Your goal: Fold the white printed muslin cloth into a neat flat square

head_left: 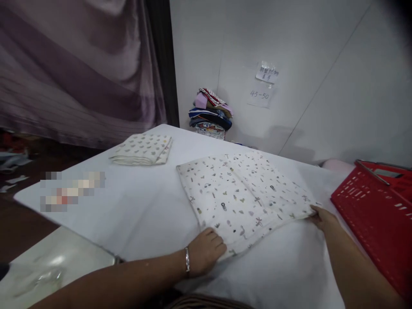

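Head view: left grip and right grip pinch patterned cloth over white table before pale wall.

White table: printed cloth spread by far edge; folded cloth near far-left corner; blurred item, near-left corner.

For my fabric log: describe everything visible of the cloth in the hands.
The white cloth bears small scattered figures, some palm-like, in muted colours. It looks like soft fabric, spread mostly flat on the white table, a crease down its middle. The left hand grips its near left corner, the right hand its near right.
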The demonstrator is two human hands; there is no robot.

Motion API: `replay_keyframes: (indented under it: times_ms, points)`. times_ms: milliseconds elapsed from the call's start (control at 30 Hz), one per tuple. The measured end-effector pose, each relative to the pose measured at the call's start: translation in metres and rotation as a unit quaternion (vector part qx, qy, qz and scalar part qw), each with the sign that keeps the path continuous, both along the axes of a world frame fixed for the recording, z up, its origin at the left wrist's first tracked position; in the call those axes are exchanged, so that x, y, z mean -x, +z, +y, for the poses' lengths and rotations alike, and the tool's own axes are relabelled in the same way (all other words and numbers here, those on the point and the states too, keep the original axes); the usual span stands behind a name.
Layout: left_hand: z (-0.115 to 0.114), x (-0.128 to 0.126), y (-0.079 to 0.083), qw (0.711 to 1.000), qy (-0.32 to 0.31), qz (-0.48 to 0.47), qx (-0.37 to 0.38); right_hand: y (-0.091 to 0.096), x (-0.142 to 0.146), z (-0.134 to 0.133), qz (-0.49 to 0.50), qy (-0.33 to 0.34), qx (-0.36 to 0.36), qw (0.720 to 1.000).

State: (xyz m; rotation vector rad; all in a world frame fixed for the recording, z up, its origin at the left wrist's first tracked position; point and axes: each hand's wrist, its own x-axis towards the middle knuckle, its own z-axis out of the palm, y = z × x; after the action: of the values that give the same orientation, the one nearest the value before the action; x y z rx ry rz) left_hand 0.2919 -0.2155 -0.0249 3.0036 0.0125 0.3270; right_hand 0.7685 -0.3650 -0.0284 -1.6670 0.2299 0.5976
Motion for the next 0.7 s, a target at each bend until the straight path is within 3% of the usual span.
replay_keyframes:
  times_ms: [100,200,267,367,433,533,633,700]
  points:
    - [0.029,0.04,0.019,0.996,0.083,-0.014,0.026,-0.002,0.036,-0.03,0.044,-0.001,-0.013,0.999]
    - [0.057,0.096,0.032,0.984,0.169,-0.042,0.021,-0.009,0.097,-0.065,0.104,0.064,-0.115,0.986]
    - [0.069,0.134,0.028,0.976,0.205,-0.079,0.004,-0.015,0.141,-0.088,0.108,0.058,-0.152,0.981]
    - [0.074,0.174,0.005,0.96,0.26,-0.108,-0.012,-0.019,0.188,-0.112,0.145,0.027,-0.173,0.974]
    - [0.07,0.187,-0.014,0.956,0.277,-0.099,0.009,-0.015,0.2,-0.123,0.164,0.007,-0.184,0.969]
    - [0.061,0.19,-0.034,0.943,0.315,-0.097,0.05,-0.006,0.194,-0.133,0.135,0.016,-0.162,0.977]
    - [0.052,0.186,-0.035,0.914,0.369,-0.1,0.136,0.004,0.179,-0.138,0.091,0.052,-0.099,0.99]
    - [0.048,0.182,-0.026,0.871,0.425,-0.103,0.226,0.01,0.172,-0.138,0.067,0.064,-0.056,0.994]
